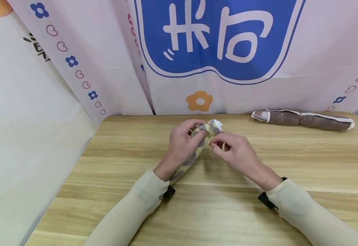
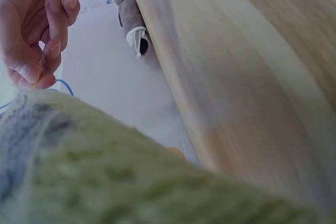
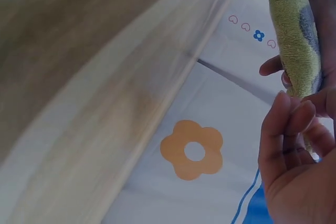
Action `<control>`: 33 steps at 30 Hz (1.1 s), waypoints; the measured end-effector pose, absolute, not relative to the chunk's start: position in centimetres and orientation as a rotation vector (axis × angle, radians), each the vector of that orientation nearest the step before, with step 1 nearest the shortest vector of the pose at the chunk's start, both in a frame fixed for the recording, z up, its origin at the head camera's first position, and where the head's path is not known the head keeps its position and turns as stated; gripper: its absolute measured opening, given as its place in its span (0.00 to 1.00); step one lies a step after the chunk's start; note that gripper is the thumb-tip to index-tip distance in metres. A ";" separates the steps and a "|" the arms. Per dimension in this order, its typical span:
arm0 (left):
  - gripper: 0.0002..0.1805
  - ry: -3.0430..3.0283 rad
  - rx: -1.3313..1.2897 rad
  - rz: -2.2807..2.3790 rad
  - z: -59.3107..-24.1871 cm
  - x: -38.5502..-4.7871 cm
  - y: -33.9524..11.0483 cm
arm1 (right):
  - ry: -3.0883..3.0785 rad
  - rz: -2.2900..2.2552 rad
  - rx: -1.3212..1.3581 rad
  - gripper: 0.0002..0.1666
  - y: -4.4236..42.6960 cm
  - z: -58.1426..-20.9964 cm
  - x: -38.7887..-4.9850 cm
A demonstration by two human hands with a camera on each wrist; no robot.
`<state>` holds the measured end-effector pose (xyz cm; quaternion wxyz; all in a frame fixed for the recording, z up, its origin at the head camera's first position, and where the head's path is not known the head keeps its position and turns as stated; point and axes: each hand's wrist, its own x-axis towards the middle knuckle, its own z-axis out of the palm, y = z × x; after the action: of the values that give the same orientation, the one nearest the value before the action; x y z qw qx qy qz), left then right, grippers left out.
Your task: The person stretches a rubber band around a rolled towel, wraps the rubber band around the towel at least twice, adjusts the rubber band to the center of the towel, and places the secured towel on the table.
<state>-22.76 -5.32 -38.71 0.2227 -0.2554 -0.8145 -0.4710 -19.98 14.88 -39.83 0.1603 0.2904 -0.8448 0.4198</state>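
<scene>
A rolled towel, yellow-green with grey patches and a white end, slants up from the table under my left forearm. My left hand grips the roll near its far end, thumb on the near side. Beside that end, my right hand has thumb and index fingertip pinched on a thin yellow band, of which only a speck shows at the fingertips. The towel fills the lower part of the left wrist view. In the right wrist view the towel narrows close to the right fingers.
A brown rolled towel with white edging, narrowed at its middle, lies along the back right edge of the wooden table. Behind the table hangs a printed white cloth with a blue emblem and an orange flower.
</scene>
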 end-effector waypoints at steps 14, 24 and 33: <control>0.10 -2.279 -0.647 -1.450 -38.6 -22.6 -5.3 | -2.323 1.000 0.837 0.04 14.7 -40.0 -20.2; 0.10 -2.260 -0.559 -1.565 -38.7 -22.9 -5.5 | -2.314 0.999 0.785 0.10 14.5 -40.0 -19.9; 0.11 -2.231 -0.529 -1.668 -38.5 -23.1 -5.5 | -2.090 0.999 0.840 0.16 14.7 -40.1 -20.4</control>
<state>-23.06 -5.53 -38.48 0.1525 -0.1845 -0.7776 -0.5814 -20.38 14.71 -40.11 0.3324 0.3214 -0.7999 0.3825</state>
